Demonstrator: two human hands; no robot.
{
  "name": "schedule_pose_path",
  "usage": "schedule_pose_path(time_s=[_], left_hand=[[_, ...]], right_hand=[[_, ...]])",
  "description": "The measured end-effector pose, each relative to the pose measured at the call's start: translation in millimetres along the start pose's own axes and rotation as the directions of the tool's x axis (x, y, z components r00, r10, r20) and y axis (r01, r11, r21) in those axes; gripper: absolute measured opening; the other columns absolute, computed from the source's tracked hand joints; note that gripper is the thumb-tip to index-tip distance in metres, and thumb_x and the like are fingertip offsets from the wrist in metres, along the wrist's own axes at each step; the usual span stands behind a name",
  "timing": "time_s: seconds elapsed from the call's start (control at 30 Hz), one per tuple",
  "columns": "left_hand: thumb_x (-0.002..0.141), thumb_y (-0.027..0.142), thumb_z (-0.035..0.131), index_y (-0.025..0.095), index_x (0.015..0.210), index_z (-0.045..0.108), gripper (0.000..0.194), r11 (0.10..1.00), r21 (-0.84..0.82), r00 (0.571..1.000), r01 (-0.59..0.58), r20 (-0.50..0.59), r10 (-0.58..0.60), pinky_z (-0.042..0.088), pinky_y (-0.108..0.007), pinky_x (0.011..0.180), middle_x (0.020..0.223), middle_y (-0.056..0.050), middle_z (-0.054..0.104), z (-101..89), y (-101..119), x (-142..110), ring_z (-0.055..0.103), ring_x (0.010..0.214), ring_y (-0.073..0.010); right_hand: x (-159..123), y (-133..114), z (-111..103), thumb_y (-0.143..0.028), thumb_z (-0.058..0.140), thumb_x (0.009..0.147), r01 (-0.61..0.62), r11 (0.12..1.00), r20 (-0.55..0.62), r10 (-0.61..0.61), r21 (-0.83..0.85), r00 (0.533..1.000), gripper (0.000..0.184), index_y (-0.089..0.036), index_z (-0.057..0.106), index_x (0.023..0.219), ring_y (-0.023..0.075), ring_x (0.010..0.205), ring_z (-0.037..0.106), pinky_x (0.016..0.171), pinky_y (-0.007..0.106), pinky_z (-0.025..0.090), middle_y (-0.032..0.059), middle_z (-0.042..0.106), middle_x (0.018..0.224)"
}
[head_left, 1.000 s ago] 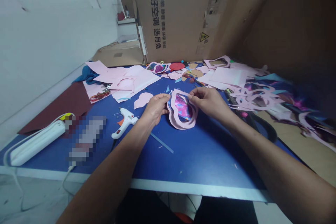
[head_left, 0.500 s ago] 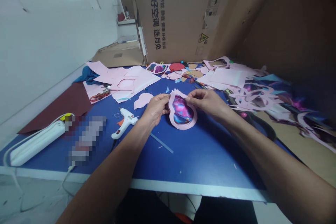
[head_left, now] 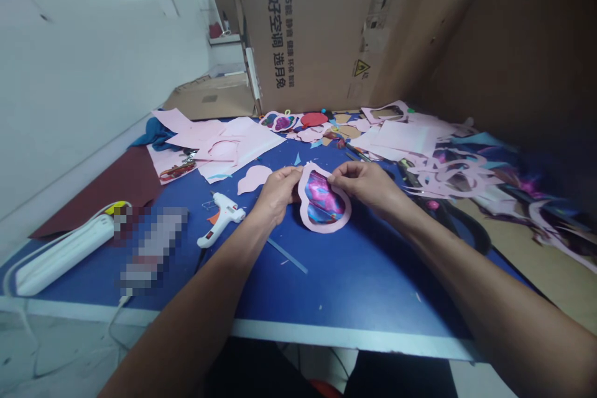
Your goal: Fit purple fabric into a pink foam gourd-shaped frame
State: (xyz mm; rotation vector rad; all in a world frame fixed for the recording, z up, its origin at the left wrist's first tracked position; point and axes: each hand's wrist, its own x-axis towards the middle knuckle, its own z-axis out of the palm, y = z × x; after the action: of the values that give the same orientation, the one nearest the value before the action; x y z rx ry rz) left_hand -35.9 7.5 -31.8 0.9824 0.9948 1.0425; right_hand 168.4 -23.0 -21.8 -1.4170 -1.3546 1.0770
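A gourd-shaped pink paper frame [head_left: 325, 199] lies on the blue table top, with iridescent pink and blue foil [head_left: 323, 196] showing through its opening. My right hand [head_left: 360, 183] pinches its upper right edge between thumb and fingers. My left hand [head_left: 278, 191] sits at its upper left side, fingertips on the rim. A white hot glue gun [head_left: 221, 216] lies just left of my left wrist. A pink paper cut-out [head_left: 254, 180] lies beyond my left hand.
Pink paper sheets and offcuts [head_left: 237, 144] cover the blue table [head_left: 354, 289] at the back, with foil scraps at right. A white power strip [head_left: 65, 256] and a pixelated object [head_left: 152, 242] lie at left. A cardboard box [head_left: 303, 31] stands behind the table.
The paper frame now lies flat and closed over the foil, instead of showing loose, separated layers. My hands have moved slightly closer to its top edge.
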Motion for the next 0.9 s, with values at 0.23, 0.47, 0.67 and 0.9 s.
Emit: schedule_pose_path(time_s=[0.23, 0.47, 0.67, 0.9], left_hand=[[0.079, 0.042, 0.094, 0.018, 0.087, 0.076, 0.031, 0.996, 0.08, 0.998, -0.045, 0.041, 0.042, 0.047, -0.024, 0.057, 0.075, -0.001, 0.071, -2.6, -3.0, -0.6, 0.059, 0.06, -0.0112], [0.083, 0.025, 0.088, 0.017, 0.083, 0.074, 0.015, 0.989, 0.133, 0.998, -0.061, -0.014, 0.064, 0.04, -0.023, 0.054, 0.071, 0.0, 0.069, -3.9, -5.4, 0.0, 0.057, 0.056, -0.0103], [0.084, 0.021, 0.084, 0.017, 0.081, 0.074, 0.012, 0.991, 0.125, 0.998, -0.054, -0.005, 0.056, 0.04, -0.023, 0.055, 0.07, 0.001, 0.069, -1.3, -3.6, -2.3, 0.055, 0.055, -0.0098], [0.085, 0.021, 0.085, 0.017, 0.081, 0.079, 0.008, 0.988, 0.133, 0.996, -0.083, -0.01, 0.085, 0.042, -0.023, 0.06, 0.071, 0.0, 0.071, 0.9, -3.8, -2.2, 0.055, 0.058, -0.0097]], right_hand=[[0.7, 2.1, -0.6, -0.044, 0.087, 0.071, 0.044, 0.999, 0.002, -0.044, -0.019, 0.999, 0.029, -0.019, 0.073, 0.075, 0.0149, 0.061, 0.058, 0.056, 0.027, 0.045, 0.0024, 0.071, 0.069], [-1.1, 0.5, 1.5, -0.038, 0.084, 0.071, 0.061, 0.998, 0.024, -0.06, -0.031, 0.998, 0.024, -0.019, 0.072, 0.079, 0.0148, 0.062, 0.057, 0.058, 0.028, 0.045, 0.0008, 0.07, 0.069], [-1.0, 0.8, 3.1, -0.039, 0.088, 0.072, 0.039, 0.999, 0.033, -0.038, -0.019, 0.999, 0.033, -0.02, 0.072, 0.094, 0.018, 0.063, 0.064, 0.058, 0.029, 0.046, 0.0024, 0.074, 0.072], [0.3, 4.9, 2.4, -0.045, 0.089, 0.074, 0.081, 0.995, 0.068, -0.077, -0.063, 0.995, 0.03, -0.019, 0.078, 0.083, 0.0169, 0.061, 0.062, 0.057, 0.029, 0.046, 0.0045, 0.076, 0.072]])
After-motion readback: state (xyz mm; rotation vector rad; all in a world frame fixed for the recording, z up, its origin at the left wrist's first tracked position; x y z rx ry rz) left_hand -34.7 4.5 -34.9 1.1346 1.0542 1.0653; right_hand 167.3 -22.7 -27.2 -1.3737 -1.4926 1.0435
